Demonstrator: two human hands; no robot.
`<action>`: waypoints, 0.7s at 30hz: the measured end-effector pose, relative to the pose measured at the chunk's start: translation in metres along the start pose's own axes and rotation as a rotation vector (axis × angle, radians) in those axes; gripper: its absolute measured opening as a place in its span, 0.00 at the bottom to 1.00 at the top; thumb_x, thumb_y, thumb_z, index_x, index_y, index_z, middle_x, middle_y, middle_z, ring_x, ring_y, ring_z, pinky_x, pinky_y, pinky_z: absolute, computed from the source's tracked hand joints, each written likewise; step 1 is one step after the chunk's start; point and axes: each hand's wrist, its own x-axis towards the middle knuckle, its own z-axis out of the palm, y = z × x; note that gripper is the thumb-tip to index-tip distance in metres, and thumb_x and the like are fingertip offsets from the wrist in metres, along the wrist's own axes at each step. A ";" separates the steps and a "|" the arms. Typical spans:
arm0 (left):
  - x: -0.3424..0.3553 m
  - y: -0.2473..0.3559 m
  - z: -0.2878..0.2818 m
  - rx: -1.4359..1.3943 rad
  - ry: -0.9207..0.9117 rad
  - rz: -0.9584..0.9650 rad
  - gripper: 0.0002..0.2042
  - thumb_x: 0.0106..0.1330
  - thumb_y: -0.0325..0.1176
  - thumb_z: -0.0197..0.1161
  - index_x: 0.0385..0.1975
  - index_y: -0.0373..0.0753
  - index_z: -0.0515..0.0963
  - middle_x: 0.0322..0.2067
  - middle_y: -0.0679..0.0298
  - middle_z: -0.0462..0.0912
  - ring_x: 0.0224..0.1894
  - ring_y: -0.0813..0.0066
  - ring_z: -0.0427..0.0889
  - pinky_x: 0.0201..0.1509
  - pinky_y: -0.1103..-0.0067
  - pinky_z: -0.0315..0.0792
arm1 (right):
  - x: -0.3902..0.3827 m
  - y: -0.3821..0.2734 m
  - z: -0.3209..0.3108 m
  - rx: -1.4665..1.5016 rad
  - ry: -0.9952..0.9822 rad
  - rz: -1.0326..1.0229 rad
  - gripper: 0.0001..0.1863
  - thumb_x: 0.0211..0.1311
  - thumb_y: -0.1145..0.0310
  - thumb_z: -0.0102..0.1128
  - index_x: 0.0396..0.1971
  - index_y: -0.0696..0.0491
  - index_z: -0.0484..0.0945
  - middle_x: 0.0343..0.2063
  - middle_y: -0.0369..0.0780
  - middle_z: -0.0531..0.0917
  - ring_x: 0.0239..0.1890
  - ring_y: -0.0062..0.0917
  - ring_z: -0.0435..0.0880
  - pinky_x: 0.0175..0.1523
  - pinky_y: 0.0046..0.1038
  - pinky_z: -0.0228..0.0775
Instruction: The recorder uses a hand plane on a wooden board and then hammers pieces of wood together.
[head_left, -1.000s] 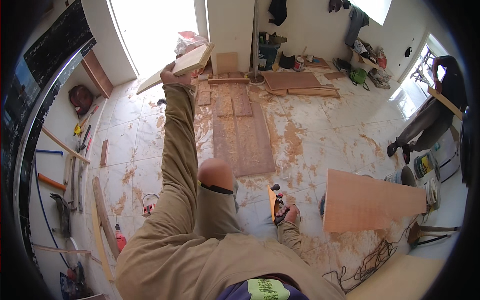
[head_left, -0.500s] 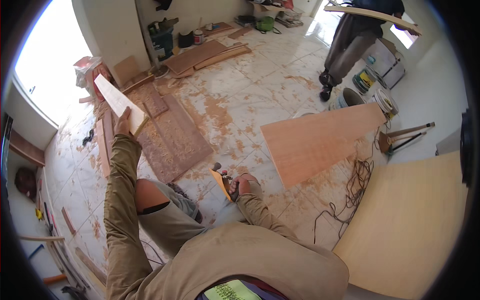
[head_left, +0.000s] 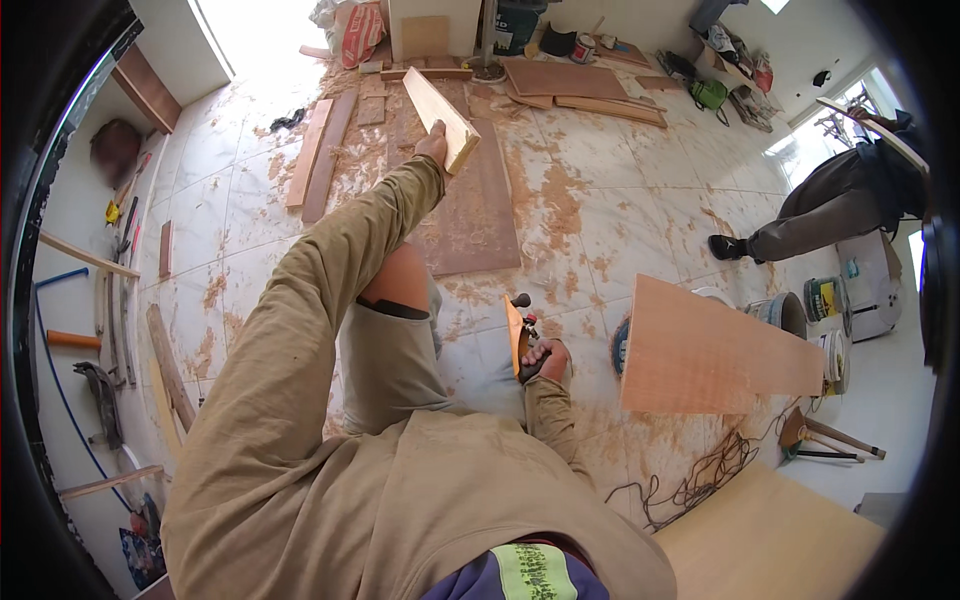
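My left hand (head_left: 432,150), reached out ahead past my raised knee, grips a pale, narrow board (head_left: 430,106) held at a slant above the shaving-covered brown panels (head_left: 468,220). Lower and to the right, beside my leg, my right hand (head_left: 543,358) is closed round the rear handle of a hand plane (head_left: 516,328) with an orange-yellow side and a dark front knob. The plane is apart from the board.
A co-worker (head_left: 825,205) carries a strip at the right. A plywood piece (head_left: 705,340) lies over buckets (head_left: 775,318); cords (head_left: 680,480) and another sheet (head_left: 770,530) are near me. Tools (head_left: 75,340) line the left side. Offcuts (head_left: 590,80) and shavings lie on the tiles.
The view swung right, then back. My left hand has turned the board, whose far end now points away from me. The plane stays in my right hand. The co-worker has shifted legs and strip.
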 end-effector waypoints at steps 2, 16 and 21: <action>-0.001 -0.014 0.011 -0.009 0.003 -0.045 0.31 0.74 0.63 0.49 0.64 0.45 0.69 0.53 0.66 0.79 0.46 0.66 0.78 0.41 0.63 0.73 | -0.005 -0.003 -0.008 0.036 0.043 -0.024 0.11 0.53 0.66 0.53 0.16 0.50 0.64 0.15 0.35 0.65 0.15 0.26 0.64 0.25 0.32 0.64; 0.021 -0.010 0.004 -0.358 -0.285 -0.125 0.23 0.79 0.58 0.39 0.36 0.46 0.73 0.23 0.70 0.70 0.19 0.75 0.70 0.19 0.77 0.64 | -0.008 -0.002 -0.001 -0.004 0.006 0.000 0.11 0.55 0.67 0.52 0.17 0.49 0.64 0.15 0.35 0.65 0.16 0.26 0.64 0.26 0.33 0.64; 0.037 -0.003 0.002 -0.453 -0.305 -0.233 0.25 0.79 0.59 0.36 0.38 0.47 0.73 0.24 0.70 0.72 0.21 0.78 0.71 0.19 0.81 0.64 | -0.008 0.000 0.000 0.020 0.014 -0.036 0.11 0.55 0.67 0.52 0.17 0.49 0.64 0.15 0.35 0.65 0.17 0.27 0.65 0.26 0.33 0.64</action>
